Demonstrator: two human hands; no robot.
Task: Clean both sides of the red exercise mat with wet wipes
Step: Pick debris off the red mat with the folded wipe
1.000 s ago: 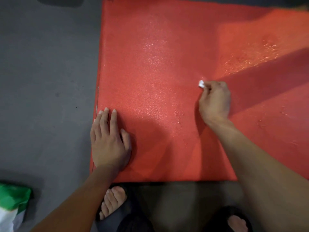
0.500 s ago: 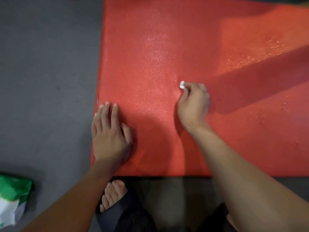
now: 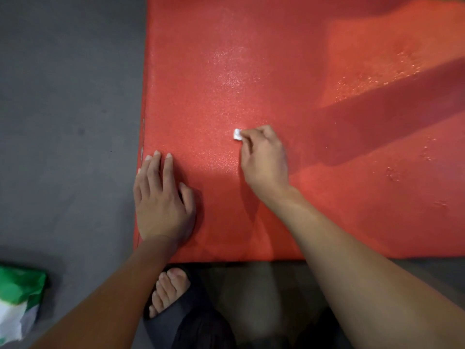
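Right hand [image 3: 264,159], at the centre of the frame, pinches a small wadded white wet wipe [image 3: 237,134] between curled fingertips and presses it onto the textured red foam exercise mat [image 3: 251,71], which lies flat on the grey floor [image 3: 63,96] and fills the upper right of the picture. Left hand [image 3: 162,200], holding nothing, lies palm down with fingers spread on the mat's lower-left corner, apparently pinning it so the foam does not slide under the rubbing. Beads of moisture glisten toward the upper right, suggesting that stretch is already wiped; the patch between the two hands looks to be the one in hand. A green-and-white wipe packet [image 3: 20,298] sits on the floor at lower left, well apart but within reach. A sandalled foot [image 3: 171,288] shows below the mat's near edge.
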